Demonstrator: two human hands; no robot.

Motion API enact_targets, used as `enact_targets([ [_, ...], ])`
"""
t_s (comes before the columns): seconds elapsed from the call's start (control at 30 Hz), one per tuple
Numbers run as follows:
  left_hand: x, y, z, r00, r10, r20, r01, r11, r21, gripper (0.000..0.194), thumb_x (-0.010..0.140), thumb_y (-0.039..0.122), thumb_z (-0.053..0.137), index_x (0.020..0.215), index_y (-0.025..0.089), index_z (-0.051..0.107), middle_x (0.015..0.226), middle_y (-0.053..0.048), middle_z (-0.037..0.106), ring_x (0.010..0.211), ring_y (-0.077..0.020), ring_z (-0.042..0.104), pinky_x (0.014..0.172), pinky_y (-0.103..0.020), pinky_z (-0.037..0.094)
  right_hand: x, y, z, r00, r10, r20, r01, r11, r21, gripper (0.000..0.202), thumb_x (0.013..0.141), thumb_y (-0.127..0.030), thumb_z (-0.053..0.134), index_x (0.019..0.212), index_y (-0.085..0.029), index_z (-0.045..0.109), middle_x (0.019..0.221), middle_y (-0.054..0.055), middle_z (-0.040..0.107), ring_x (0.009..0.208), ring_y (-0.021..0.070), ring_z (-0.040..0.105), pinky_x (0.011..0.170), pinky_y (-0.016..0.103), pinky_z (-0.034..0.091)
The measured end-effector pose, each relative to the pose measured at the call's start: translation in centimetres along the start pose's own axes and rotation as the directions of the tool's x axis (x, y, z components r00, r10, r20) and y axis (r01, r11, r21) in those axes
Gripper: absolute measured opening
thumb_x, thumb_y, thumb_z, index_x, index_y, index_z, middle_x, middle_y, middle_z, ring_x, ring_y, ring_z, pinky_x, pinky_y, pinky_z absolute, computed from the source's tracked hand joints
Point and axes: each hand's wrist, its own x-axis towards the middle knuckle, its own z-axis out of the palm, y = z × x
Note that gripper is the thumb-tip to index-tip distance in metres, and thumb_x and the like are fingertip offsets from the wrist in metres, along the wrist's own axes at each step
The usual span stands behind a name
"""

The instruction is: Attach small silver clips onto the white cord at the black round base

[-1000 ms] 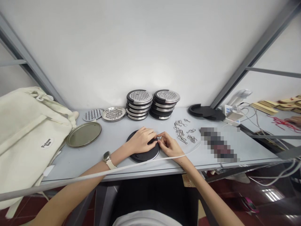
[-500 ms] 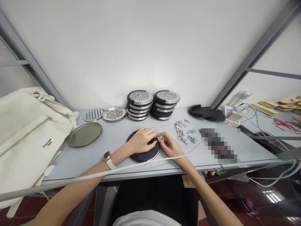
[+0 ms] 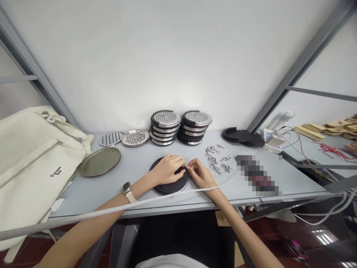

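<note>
A black round disc (image 3: 166, 188) with a silver edge on its right lies on the table in front of me. My left hand (image 3: 169, 168) rests across its top, fingers curled over and holding it at the right side. At that same edge my right hand (image 3: 199, 172) pinches a small metal clasp (image 3: 186, 165), whose ring shows between finger and thumb. Whether the clasp is hooked to the disc I cannot make out. Several loose metal clasps (image 3: 213, 160) are scattered just right of my right hand.
Two stacks of round graters, the left stack (image 3: 165, 128) and the right stack (image 3: 196, 128), stand by the wall. Grater plates (image 3: 135, 137) and a greenish round lid (image 3: 100, 162) lie left, beside a cream bag (image 3: 36, 156). Black holders (image 3: 237, 134) lie right. A white cable (image 3: 156, 198) crosses in front.
My right hand's fingers have shifted slightly at the disc's edge, and the clasp's ring now shows more plainly. My left hand stays on the disc. The view has tipped a little.
</note>
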Motion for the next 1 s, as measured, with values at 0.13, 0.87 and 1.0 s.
enact_targets([
  [0.13,-0.02,-0.07,0.03,1.0,0.0,0.004,0.0,1.0,-0.003,0.012,0.088,0.027,0.046,0.088,0.017,0.053,0.084,-0.004,0.057,0.081,-0.0184,0.054,0.08,-0.033,0.038,-0.04,-0.49,-0.01,1.0,0.008,-0.002,-0.008,0.999,-0.049,0.018,0.09,-0.039,0.043,0.086,-0.021,0.046,0.064,-0.003,0.049,0.057,0.0127,0.048,0.056,0.025,0.039],
  [0.87,0.03,0.01,-0.07,1.0,-0.004,0.009,0.004,1.0,-0.027,0.009,0.087,0.025,0.048,0.089,0.017,0.05,0.086,-0.004,0.057,0.082,-0.0182,0.054,0.081,-0.033,0.038,-0.09,-0.82,-0.04,0.999,-0.037,0.017,0.038,0.993,-0.115,0.019,0.089,-0.027,0.043,0.103,-0.017,0.051,0.072,0.001,0.055,0.066,0.0141,0.053,0.064,0.027,0.044],
  [1.0,0.06,0.08,-0.2,1.0,-0.015,0.007,0.015,0.998,-0.057,0.009,0.087,0.026,0.048,0.088,0.017,0.049,0.084,-0.003,0.057,0.082,-0.0178,0.054,0.08,-0.032,0.037,-0.27,-0.83,-0.01,0.998,-0.02,0.052,0.024,0.996,-0.084,0.021,0.087,-0.027,0.046,0.105,-0.017,0.047,0.069,-0.002,0.05,0.061,0.0123,0.049,0.059,0.024,0.041],
])
